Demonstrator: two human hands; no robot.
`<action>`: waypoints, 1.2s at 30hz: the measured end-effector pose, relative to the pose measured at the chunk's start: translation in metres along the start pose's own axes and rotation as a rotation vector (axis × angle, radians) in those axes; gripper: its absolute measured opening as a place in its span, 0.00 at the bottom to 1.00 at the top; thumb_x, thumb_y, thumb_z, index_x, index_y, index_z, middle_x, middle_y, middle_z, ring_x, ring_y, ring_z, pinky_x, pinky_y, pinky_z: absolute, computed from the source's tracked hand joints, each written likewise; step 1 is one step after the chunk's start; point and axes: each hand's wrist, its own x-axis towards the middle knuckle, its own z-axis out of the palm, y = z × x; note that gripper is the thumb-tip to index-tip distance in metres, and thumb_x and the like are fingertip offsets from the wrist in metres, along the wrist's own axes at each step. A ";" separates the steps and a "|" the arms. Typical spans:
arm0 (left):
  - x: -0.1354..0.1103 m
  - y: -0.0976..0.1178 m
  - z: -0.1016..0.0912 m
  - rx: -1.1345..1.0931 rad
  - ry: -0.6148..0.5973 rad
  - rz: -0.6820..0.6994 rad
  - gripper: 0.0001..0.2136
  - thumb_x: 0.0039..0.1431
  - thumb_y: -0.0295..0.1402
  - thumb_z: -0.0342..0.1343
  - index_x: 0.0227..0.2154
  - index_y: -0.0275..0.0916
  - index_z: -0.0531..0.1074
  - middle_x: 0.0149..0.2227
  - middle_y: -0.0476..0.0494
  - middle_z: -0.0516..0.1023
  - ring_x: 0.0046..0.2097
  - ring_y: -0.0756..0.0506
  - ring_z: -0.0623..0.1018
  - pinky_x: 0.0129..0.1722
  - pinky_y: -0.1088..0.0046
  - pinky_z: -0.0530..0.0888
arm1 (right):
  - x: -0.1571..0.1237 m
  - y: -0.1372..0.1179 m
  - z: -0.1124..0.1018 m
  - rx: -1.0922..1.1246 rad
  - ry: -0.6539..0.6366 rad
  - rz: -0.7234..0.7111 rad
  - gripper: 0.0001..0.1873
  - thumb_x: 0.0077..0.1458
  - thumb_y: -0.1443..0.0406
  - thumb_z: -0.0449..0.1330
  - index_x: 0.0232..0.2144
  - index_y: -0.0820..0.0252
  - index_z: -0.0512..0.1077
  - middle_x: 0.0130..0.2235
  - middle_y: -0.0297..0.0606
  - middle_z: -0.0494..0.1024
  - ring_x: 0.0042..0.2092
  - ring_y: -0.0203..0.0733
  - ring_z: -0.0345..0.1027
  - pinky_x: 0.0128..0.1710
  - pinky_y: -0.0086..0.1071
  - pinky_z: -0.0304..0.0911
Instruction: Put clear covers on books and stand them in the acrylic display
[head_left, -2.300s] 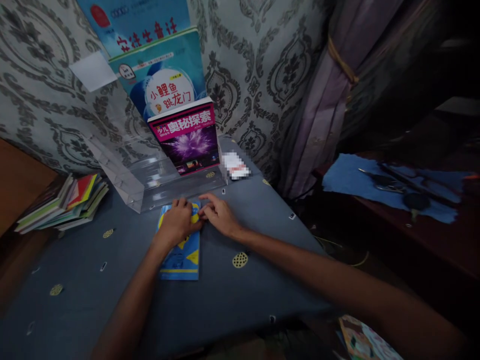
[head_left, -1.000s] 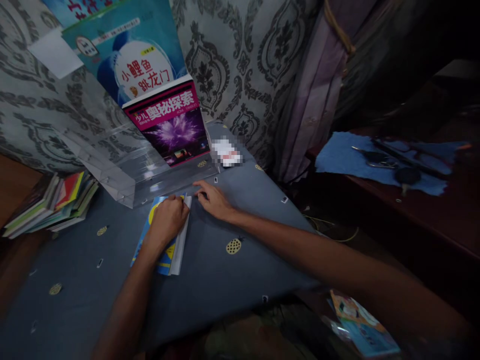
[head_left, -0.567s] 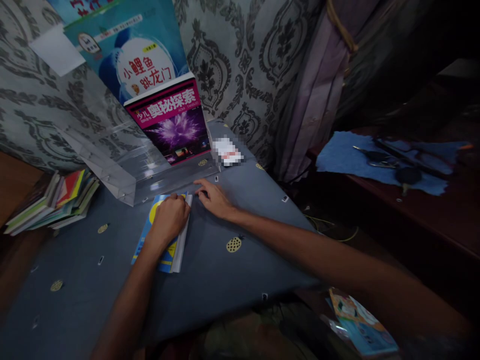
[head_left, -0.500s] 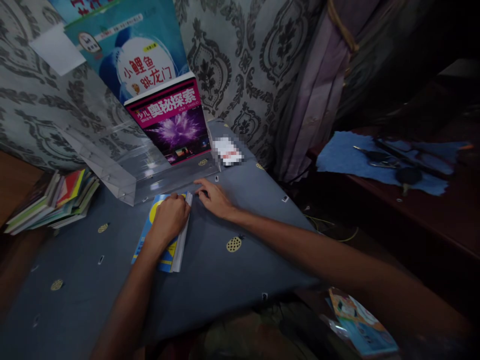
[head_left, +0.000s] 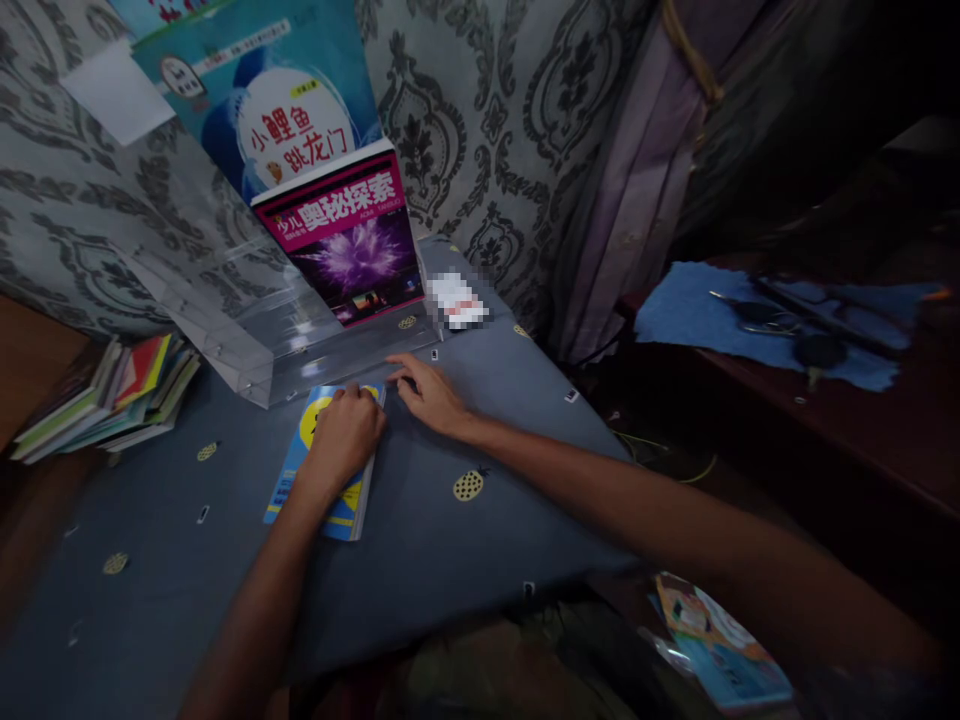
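On the table lies a blue and yellow paperback book [head_left: 344,526], cover up. My left hand [head_left: 349,425] rests over its upper right part, fingers curled at the right edge; their tips are hidden. Just right of the book, my right hand [head_left: 429,394] is apart from it and holds nothing, with the index finger stretched toward the stand and the other fingers loosely bent. Behind both hands is a clear acrylic stand [head_left: 251,375]. It holds a magenta and black book [head_left: 360,250] and, behind that, a taller teal book [head_left: 292,120], both upright and tilted.
A pile of books [head_left: 112,395] lies at the table's left. Right of the stand is a blurred white item [head_left: 459,302]. The dark tablecloth [head_left: 420,560] has pineapple prints. A blue cloth [head_left: 690,315] with scissors and glasses lies on a side surface. Another book [head_left: 724,640] is low at the right.
My left hand has shifted slightly right over the book. The cover reaches farther over the pages, and less white page edge shows. My right hand has hardly moved.
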 end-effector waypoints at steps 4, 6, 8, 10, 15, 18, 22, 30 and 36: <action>-0.002 0.005 -0.003 0.014 -0.032 -0.034 0.17 0.69 0.31 0.43 0.49 0.28 0.74 0.49 0.28 0.76 0.53 0.35 0.77 0.46 0.63 0.76 | -0.003 -0.005 0.000 -0.024 -0.042 -0.073 0.25 0.59 0.74 0.51 0.58 0.58 0.66 0.47 0.40 0.81 0.51 0.44 0.71 0.55 0.42 0.64; -0.002 0.007 -0.003 0.018 -0.043 -0.037 0.17 0.69 0.30 0.43 0.50 0.28 0.73 0.51 0.28 0.75 0.53 0.36 0.77 0.46 0.63 0.76 | -0.004 -0.008 -0.001 -0.077 -0.089 -0.071 0.26 0.59 0.74 0.51 0.60 0.59 0.65 0.47 0.41 0.81 0.53 0.46 0.69 0.57 0.44 0.62; -0.002 0.007 -0.003 0.020 -0.049 -0.038 0.17 0.69 0.31 0.43 0.50 0.28 0.74 0.51 0.29 0.75 0.54 0.36 0.76 0.46 0.63 0.76 | -0.005 -0.010 -0.002 -0.149 -0.138 -0.053 0.27 0.60 0.74 0.51 0.61 0.60 0.64 0.48 0.41 0.81 0.54 0.47 0.69 0.58 0.46 0.61; -0.002 0.006 -0.002 0.012 -0.037 -0.033 0.16 0.69 0.31 0.44 0.49 0.29 0.74 0.51 0.29 0.76 0.54 0.36 0.76 0.46 0.63 0.76 | -0.006 -0.013 -0.004 -0.214 -0.172 -0.047 0.27 0.61 0.73 0.51 0.61 0.59 0.64 0.49 0.42 0.81 0.54 0.48 0.69 0.58 0.47 0.61; -0.006 -0.017 0.004 -0.126 0.023 0.016 0.16 0.71 0.36 0.45 0.47 0.34 0.76 0.50 0.33 0.77 0.53 0.38 0.77 0.46 0.64 0.76 | -0.009 -0.018 -0.006 -0.285 -0.209 -0.085 0.25 0.62 0.73 0.51 0.60 0.59 0.66 0.50 0.44 0.80 0.54 0.50 0.70 0.57 0.47 0.62; -0.021 -0.044 0.014 -0.187 0.042 -0.042 0.17 0.72 0.38 0.44 0.51 0.38 0.75 0.53 0.36 0.77 0.54 0.38 0.77 0.45 0.65 0.76 | -0.012 -0.020 -0.005 -0.313 -0.232 -0.122 0.24 0.63 0.72 0.51 0.60 0.61 0.66 0.51 0.47 0.79 0.54 0.50 0.71 0.57 0.47 0.63; -0.059 -0.076 0.036 -0.226 0.040 -0.224 0.20 0.71 0.39 0.43 0.61 0.41 0.68 0.57 0.36 0.75 0.51 0.38 0.79 0.42 0.65 0.77 | -0.015 -0.023 -0.003 -0.324 -0.250 -0.147 0.22 0.66 0.70 0.51 0.60 0.60 0.66 0.51 0.48 0.79 0.52 0.50 0.72 0.56 0.47 0.64; -0.091 -0.070 0.062 -0.246 0.151 -0.309 0.17 0.71 0.34 0.45 0.56 0.37 0.71 0.49 0.35 0.78 0.49 0.40 0.78 0.48 0.65 0.75 | -0.002 -0.016 0.005 -0.228 -0.281 -0.157 0.19 0.69 0.66 0.51 0.59 0.63 0.67 0.53 0.50 0.78 0.55 0.48 0.71 0.57 0.44 0.64; -0.074 -0.056 0.054 -0.264 0.128 -0.300 0.15 0.71 0.34 0.46 0.52 0.34 0.72 0.44 0.36 0.77 0.46 0.40 0.78 0.47 0.65 0.73 | 0.020 -0.002 0.008 -0.297 -0.261 -0.150 0.19 0.68 0.66 0.52 0.58 0.59 0.68 0.53 0.47 0.78 0.55 0.49 0.71 0.58 0.47 0.63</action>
